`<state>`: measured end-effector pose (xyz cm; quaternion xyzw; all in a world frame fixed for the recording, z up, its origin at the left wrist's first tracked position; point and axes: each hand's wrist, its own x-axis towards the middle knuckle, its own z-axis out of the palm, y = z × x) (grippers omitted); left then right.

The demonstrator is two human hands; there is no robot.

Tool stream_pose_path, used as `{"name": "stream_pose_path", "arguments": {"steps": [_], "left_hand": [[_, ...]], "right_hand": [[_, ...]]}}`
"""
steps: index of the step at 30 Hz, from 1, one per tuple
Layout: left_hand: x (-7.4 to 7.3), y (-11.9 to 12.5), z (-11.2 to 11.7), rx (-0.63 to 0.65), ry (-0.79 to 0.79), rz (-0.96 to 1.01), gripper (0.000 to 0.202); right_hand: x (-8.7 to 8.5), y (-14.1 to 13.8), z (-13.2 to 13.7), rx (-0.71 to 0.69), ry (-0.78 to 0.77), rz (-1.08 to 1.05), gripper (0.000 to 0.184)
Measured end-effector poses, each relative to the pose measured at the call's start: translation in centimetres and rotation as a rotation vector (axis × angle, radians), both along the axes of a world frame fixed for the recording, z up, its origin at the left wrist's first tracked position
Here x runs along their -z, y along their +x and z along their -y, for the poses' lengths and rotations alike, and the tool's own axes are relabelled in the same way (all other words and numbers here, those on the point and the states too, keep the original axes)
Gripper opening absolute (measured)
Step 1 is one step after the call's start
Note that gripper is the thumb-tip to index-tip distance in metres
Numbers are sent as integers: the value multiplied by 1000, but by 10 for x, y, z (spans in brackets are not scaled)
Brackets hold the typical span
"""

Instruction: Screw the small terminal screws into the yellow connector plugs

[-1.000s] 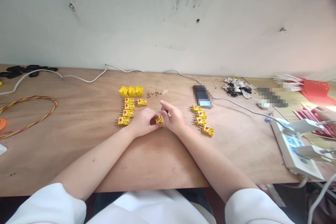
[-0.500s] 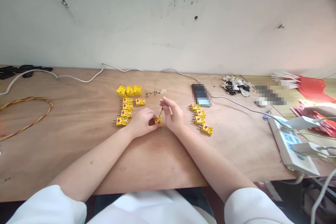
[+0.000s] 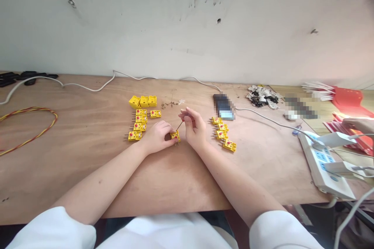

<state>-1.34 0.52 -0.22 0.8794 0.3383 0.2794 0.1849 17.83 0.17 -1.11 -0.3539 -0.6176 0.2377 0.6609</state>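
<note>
Between thumb and fingers, my left hand (image 3: 159, 137) steadies a small yellow two-pin plug (image 3: 175, 136) with a red part on top, its metal pins pointing toward me. My right hand (image 3: 195, 127) is closed around a screwdriver (image 3: 180, 125); the slanted shaft meets the plug's far side, and the handle is mostly hidden by the fingers. Left of my hands, several similar yellow plugs (image 3: 140, 127) stand in a column, with yellow covers (image 3: 144, 101) behind them. Another column of yellow plugs (image 3: 221, 134) lies to the right. Small brass-coloured screws (image 3: 163, 105) are scattered beyond my hands.
A phone (image 3: 223, 106) with a blurred screen lies at the back right, near a heap of black and white parts (image 3: 263, 96). A white power strip (image 3: 327, 165) is at the right edge, where another person's hand (image 3: 360, 125) shows. Red-yellow wire (image 3: 37, 136) loops at left.
My right hand has shifted slightly right, and the screwdriver leans over more, with more of its shaft showing. My left hand still holds the plug in nearly the same place.
</note>
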Motion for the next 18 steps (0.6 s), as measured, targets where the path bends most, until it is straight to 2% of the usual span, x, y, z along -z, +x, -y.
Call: {"name": "stream_pose_path", "arguments": {"steps": [3,7,10,16,18], "left_hand": [[0,0,0,6,0,2,20],[-1,1,0,10,6,-6,16],[-1,2,0,15,6,-10,16],[-1,4,0,16,18,7,15],[-2,4,0,21,12,10,14]], "right_hand": [[-1,-4,2,-35,-50,-20,27],[-1,-3,-4,106,11,27,25],[2,0,-6,139,60,31,25],[-3,2,-1,-75,-44,-186,18],[-6,4,0,-80,-112,-208,18]]}}
